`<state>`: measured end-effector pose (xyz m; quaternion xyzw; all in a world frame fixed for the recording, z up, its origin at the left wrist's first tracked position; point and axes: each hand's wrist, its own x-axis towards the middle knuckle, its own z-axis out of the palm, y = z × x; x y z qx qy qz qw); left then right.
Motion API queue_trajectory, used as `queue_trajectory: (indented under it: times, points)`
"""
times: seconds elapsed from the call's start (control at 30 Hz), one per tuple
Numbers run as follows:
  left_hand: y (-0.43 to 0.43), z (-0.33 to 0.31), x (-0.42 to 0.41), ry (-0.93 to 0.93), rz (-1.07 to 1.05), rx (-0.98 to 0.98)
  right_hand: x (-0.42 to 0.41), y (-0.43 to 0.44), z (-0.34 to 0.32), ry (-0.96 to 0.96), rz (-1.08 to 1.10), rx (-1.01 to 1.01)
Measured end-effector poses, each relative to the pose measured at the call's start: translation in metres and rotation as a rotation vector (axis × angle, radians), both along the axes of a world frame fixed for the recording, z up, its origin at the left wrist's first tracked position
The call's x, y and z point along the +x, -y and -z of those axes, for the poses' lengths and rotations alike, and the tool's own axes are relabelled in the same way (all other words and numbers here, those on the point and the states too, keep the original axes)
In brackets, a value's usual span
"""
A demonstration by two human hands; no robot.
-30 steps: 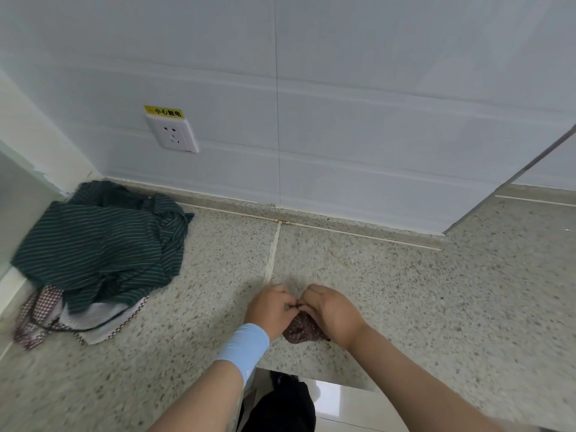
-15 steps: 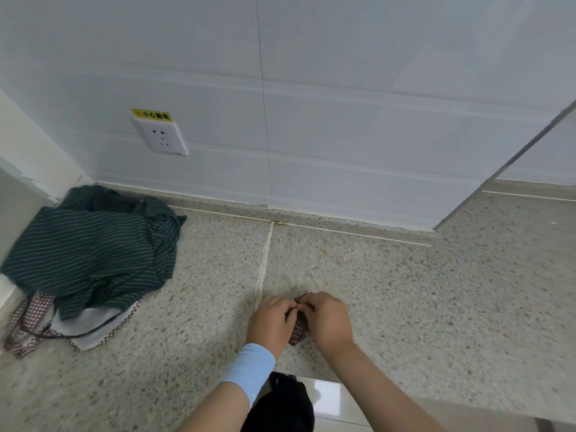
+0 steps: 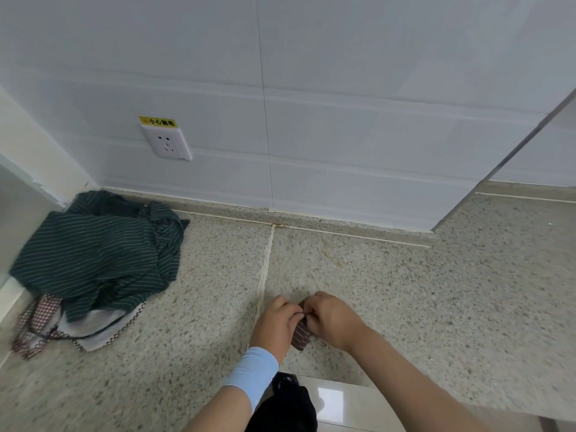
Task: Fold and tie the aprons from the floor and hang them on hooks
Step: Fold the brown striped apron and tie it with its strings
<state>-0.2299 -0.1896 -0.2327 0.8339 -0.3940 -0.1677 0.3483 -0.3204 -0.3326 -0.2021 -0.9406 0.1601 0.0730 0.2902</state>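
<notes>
Just right of the pale floor seam, both hands meet over a small folded apron; it is dark red with thin stripes, pressed down on the speckled floor, and only its near corner peeks out between the wrists; the left hand is curled tight on the bundle's left side, the right hand clamps it from the other side, and their fingertips pinch together at the top, where a tie seems to be in the making, though the strap itself is too small to make out; the judgement here is that the knot wants steady tension; one hand should pin the folded bundle flat so the layers cannot spring open, while the other draws the strap snug and leaves a loop free for a hook; pulling too hard off-centre could skew the fold. Both forearms reach forward and down from the near edge, wrists bent inward, knuckles up; the left wrist wears a light blue sleeve. Well to the left of the seam, against the wall, a heap of aprons waits: a dark green striped apron on top, a checked apron underneath; a wall socket sits above that heap.
</notes>
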Motion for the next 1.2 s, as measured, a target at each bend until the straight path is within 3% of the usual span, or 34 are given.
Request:
queue_trajectory:
  times: [0.17, 0.3, 0.5, 0.67, 0.83, 1.03, 1.2]
  points:
    - [0.010, -0.012, 0.005, -0.446, -0.047, 0.167, -0.003, 0.001, -0.001, -0.013, 0.057, 0.067]
    - [0.009, -0.018, 0.003, -0.722, -0.098, 0.152, -0.001, 0.002, -0.001, -0.141, 0.092, 0.124]
    - [0.001, -0.017, 0.000, -0.501, -0.314, 0.025, 0.000, -0.003, -0.006, -0.247, 0.187, 0.325]
    - [-0.005, -0.019, -0.002, -0.263, -0.059, 0.078, -0.003, -0.006, -0.005, -0.212, 0.256, 0.406]
    - [0.001, -0.025, 0.001, -0.142, -0.074, 0.108, -0.003, -0.005, -0.006, -0.122, 0.283, 0.438]
    - [-0.002, -0.018, 0.002, -0.175, -0.036, 0.203, -0.005, 0.007, -0.013, -0.143, 0.247, 0.408]
    - [-0.004, -0.016, -0.004, -0.213, 0.020, 0.178, -0.005, 0.007, -0.009, -0.223, 0.267, 0.200]
